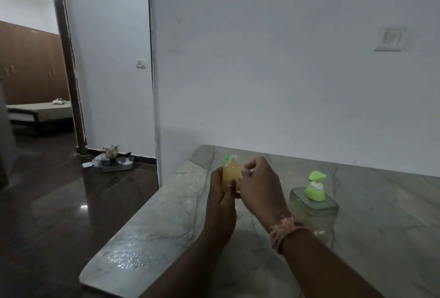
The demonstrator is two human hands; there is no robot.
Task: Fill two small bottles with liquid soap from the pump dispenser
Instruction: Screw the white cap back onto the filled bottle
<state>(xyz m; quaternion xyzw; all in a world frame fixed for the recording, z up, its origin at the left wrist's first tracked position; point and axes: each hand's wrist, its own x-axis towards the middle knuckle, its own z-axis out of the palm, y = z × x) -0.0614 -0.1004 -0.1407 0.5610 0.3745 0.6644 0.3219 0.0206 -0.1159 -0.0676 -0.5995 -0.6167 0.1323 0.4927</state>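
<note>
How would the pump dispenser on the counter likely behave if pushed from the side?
The pump dispenser looks nearly empty through its clear body, so probably light and easy to slide on the polished stone counter. Its broad squarish base suggests it would skid rather than tip. The green pump head may be the weakest part.

A grey veined stone counter [371, 205] fills five o'clock against a white wall, with a wall switch [141, 63] at ten o'clock, a doorway [35, 59] showing a bed [40, 113], and a cluttered tray [117, 165] on the dark floor at eight o'clock.
</note>
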